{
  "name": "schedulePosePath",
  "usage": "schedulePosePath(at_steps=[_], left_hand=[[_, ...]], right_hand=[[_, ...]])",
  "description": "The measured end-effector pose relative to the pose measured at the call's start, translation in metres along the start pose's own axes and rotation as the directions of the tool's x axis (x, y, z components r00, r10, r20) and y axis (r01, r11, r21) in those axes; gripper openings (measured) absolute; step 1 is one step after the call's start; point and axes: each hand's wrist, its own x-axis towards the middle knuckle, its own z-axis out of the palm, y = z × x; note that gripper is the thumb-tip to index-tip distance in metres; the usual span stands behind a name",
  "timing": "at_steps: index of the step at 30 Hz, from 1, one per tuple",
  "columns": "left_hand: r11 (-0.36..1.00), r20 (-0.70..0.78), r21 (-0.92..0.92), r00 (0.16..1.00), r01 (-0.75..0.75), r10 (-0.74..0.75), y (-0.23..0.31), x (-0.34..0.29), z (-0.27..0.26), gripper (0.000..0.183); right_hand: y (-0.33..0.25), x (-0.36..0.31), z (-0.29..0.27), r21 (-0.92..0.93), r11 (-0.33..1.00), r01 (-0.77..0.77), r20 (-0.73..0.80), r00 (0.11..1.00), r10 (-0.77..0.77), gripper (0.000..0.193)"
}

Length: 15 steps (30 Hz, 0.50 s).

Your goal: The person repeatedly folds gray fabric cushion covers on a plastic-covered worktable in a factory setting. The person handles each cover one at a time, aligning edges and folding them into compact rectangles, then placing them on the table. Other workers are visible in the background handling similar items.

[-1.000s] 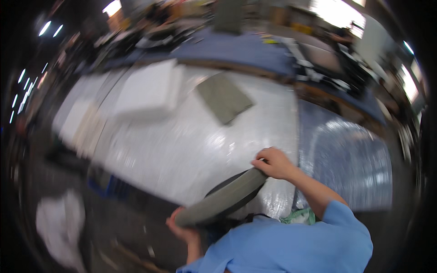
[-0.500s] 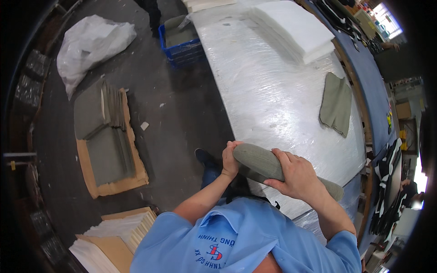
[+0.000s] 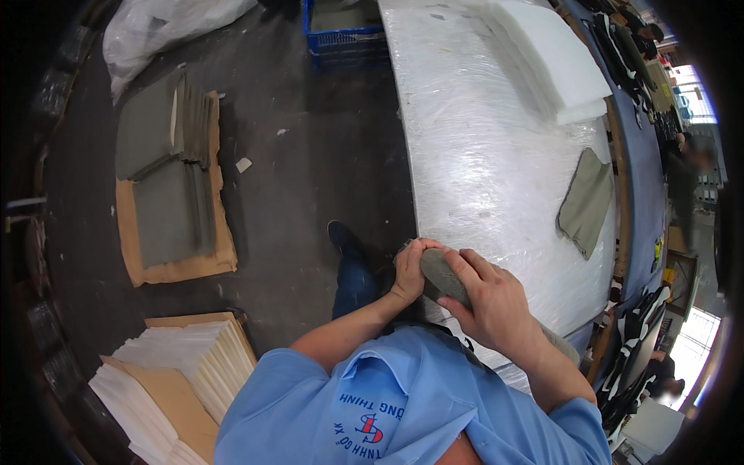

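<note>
Both of my hands hold a padded grey-green fabric cushion (image 3: 442,273) in front of my body, at the near left corner of the plastic-covered table. My left hand (image 3: 411,270) is closed on its left end. My right hand (image 3: 494,301) wraps over its top, with the thumb on the side towards me. The cushion's other end shows beyond my right wrist, while its middle and underside are hidden. To the right on the table lies a flat grey-green fabric piece (image 3: 587,203), apart from my hands.
White foam sheets (image 3: 554,66) are stacked at the table's far end. A blue crate (image 3: 346,48) stands on the floor beside it. Grey-green cushions (image 3: 174,205) lie on cardboard at left, with a plastic bag (image 3: 163,35) behind. Near left, white sheets (image 3: 182,349) stand in a cardboard box.
The view has shifted, so the floor items sit higher in it. My right hand is nearer my left, and less of the cushion shows between and beyond them.
</note>
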Motion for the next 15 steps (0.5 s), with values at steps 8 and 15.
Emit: schedulePosePath(at_steps=[8,15], left_hand=[[0.999,-0.010,-0.021,0.999,0.048,-0.048,-0.016,0.000,-0.002,0.058],[0.646,-0.274,0.214,0.680,0.733,-0.680,-0.098,-0.029,-0.015,0.063]], right_hand=[[-0.001,-0.003,0.008,-0.114,0.983,0.146,-0.024,0.988,-0.150,0.066],[0.003,-0.031,0.000,0.150,0.979,-0.140,-0.041,0.988,0.148,0.077]])
